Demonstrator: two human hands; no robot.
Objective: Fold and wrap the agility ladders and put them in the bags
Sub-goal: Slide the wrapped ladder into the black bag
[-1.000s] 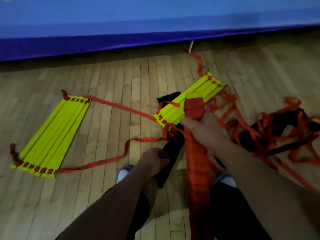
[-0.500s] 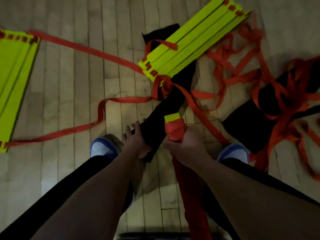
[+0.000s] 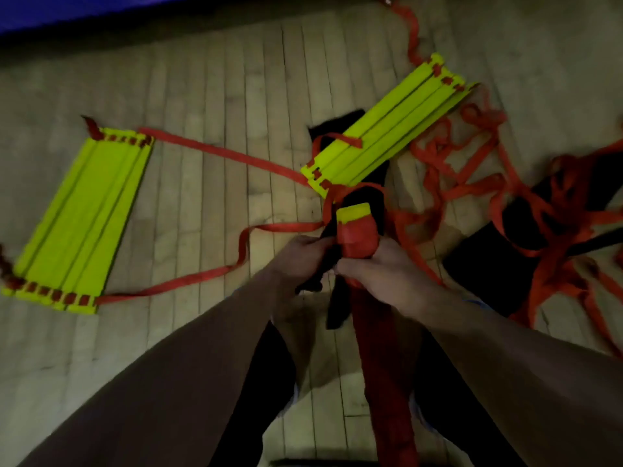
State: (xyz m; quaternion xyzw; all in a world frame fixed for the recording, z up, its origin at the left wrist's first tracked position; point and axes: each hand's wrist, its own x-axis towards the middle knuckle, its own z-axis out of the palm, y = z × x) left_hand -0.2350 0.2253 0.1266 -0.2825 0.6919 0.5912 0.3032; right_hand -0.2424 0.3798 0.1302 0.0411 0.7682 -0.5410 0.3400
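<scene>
A pale wooden plank floor filled the view, with a blue mat edge running along the top left. On the left of the floor lay a flat stack of yellow-green rungs with orange straps running from its ends across the boards to a second rung stack lying at a slant near the middle. That second stack rested partly on a black bag. To the right, a loose tangle of orange webbing sprawled over another black bag.

In front of the person, the right hand gripped a wrapped ladder bundle, its fingers curled round the orange wrapping just below the yellow rung end that stuck out at the top; the rest of the bundle hung down between the legs. Just beside it, the left hand pinched the black fabric of a bag's mouth, which touched the bundle's left side. The two hands were close together, nearly touching. Whether the bundle's tip had entered the bag could not be told, as the picture was blurred there.
</scene>
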